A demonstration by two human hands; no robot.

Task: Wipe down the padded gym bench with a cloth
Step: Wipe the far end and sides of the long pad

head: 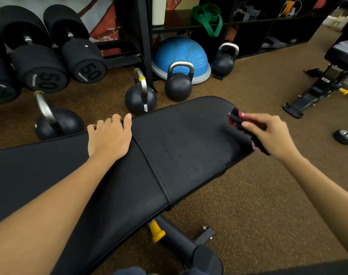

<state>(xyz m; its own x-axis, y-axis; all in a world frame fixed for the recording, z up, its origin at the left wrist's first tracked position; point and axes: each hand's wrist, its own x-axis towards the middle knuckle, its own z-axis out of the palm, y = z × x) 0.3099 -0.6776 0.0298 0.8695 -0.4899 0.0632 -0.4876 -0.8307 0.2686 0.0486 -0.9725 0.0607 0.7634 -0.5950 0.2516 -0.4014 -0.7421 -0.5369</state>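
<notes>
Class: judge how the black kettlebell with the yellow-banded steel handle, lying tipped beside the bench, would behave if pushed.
The black kettlebell with the yellow-banded steel handle probably weighs much for its size, being solid-looking metal. Its round body, already tipped, might rock or roll slightly. The brown rubbery floor likely resists sliding.

We count, around the near bench (179, 139): 4 kettlebells (178, 81) beyond it; 3 dumbbells (40, 54) beyond-left; 1 blue balance dome (181, 51) behind; 1 cloth (240, 120) on it; 2 hands; second bench (327, 76) far right.
</notes>
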